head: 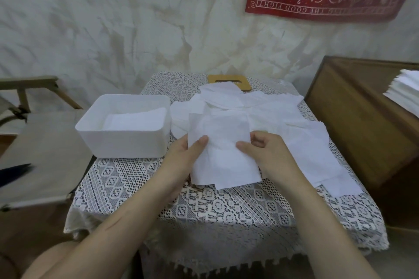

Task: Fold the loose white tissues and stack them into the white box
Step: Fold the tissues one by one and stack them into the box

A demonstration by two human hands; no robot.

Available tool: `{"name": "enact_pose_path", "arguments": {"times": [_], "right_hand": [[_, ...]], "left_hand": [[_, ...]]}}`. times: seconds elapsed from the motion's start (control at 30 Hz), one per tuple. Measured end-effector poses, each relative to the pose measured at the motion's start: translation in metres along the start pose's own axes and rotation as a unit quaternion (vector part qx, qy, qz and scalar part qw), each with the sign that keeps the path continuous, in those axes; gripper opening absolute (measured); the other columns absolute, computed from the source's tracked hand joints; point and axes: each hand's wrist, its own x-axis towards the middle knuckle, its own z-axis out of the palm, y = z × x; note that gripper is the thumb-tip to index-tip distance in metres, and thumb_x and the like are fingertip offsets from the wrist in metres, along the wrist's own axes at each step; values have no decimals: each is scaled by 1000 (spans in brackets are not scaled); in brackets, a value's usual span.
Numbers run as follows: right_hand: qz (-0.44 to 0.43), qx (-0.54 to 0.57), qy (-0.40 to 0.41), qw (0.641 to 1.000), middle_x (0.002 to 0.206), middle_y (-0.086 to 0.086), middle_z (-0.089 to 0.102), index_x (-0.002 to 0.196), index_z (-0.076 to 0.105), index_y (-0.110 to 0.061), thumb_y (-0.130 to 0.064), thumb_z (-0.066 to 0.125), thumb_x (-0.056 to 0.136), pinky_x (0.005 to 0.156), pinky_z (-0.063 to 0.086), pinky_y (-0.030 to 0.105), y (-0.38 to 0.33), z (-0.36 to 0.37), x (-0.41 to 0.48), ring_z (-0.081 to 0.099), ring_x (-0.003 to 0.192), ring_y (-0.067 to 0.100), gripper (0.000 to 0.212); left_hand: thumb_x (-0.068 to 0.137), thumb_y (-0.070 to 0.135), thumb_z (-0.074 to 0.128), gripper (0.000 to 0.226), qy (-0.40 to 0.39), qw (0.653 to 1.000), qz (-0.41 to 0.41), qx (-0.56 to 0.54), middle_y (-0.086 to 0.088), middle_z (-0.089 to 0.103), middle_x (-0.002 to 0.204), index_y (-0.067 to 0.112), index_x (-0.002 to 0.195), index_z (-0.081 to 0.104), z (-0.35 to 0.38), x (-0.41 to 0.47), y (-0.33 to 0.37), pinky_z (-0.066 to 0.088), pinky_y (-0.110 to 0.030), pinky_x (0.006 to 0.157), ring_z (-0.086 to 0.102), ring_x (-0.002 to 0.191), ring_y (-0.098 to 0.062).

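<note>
The left hand [181,158] and right hand [269,154] pinch one tissue [223,161] by its edges; uneven pulling could tear it.

The tabletop [136,171] in front of me is covered by a white lace cloth [215,229] whose edges hang over its sides. On the cloth, to my left, stands the white box [123,140]. Just to its right, loose white tissues [283,115] lie spread and overlapping. At the far edge a slotted wooden board [243,82] lies partly under them.
</note>
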Motion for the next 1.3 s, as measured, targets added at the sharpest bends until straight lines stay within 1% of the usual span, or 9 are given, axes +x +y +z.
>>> {"name": "enact_pose_path", "arguments": {"times": [0.2,0.5,0.57,0.67,0.83,0.93,1.07,1.17,1.3], "right_hand": [[9,58,-3,998,90,6,79,95,72,-9,-12,69,95,73,58,39,-4,13,2,76,81,19,5],[-12,7,5,1000,86,3,77,89,73,-20,-31,75,86,70,62,52,-1,34,5,75,80,26,11],[-10,-14,19,1000,83,-2,72,91,70,-25,-36,76,86,52,56,37,-1,32,7,70,69,18,14],[29,-10,8,1000,81,-2,69,103,67,-21,-38,74,90,44,41,18,-3,27,6,57,51,7,22],[37,57,-21,997,61,-5,57,85,66,-12,-17,72,93,41,31,14,-3,26,6,42,43,6,11],[26,48,-13,998,58,-6,56,84,65,-12,-18,73,92,42,31,14,-2,31,6,43,44,7,12],[4,-13,16,1000,71,-1,71,84,69,-18,-24,68,95,53,40,26,0,25,7,46,50,10,13],[-10,-139,59,988,79,-10,72,82,69,-26,-31,67,92,70,49,32,7,11,8,58,66,8,11],[7,-280,50,959,101,-16,66,99,68,-31,-31,65,93,73,41,26,11,2,5,60,93,9,7]], "left_hand": [[106,41,45,42,3,997,-28,-76,-2,73,128,16,136,61,4,1,3,47,-49,113,69,120,-20],[107,29,51,33,-16,1000,0,-19,-4,76,122,13,132,64,1,-3,1,57,-41,97,72,114,-22],[106,27,52,31,-10,1000,1,-13,-4,77,120,13,131,65,0,-2,2,58,-40,94,73,113,-23],[106,26,52,29,-15,1000,-1,-14,-7,77,119,12,128,66,-2,-2,4,58,-42,93,74,111,-25],[102,26,59,27,-14,1000,-4,2,-7,78,115,12,124,69,-3,-2,5,58,-44,91,75,107,-27],[96,21,68,28,-10,1000,-2,25,-6,79,111,11,122,70,-6,-2,6,61,-44,85,76,102,-28],[99,18,66,14,35,998,2,42,-4,81,98,12,110,72,-14,1,11,61,-34,58,78,84,-24],[101,20,64,12,47,997,2,63,-1,81,97,14,108,72,-19,2,12,62,-32,61,79,84,-21],[101,21,64,12,48,996,-6,70,0,81,96,15,105,73,-18,2,9,61,-33,64,78,84,-19]]}}
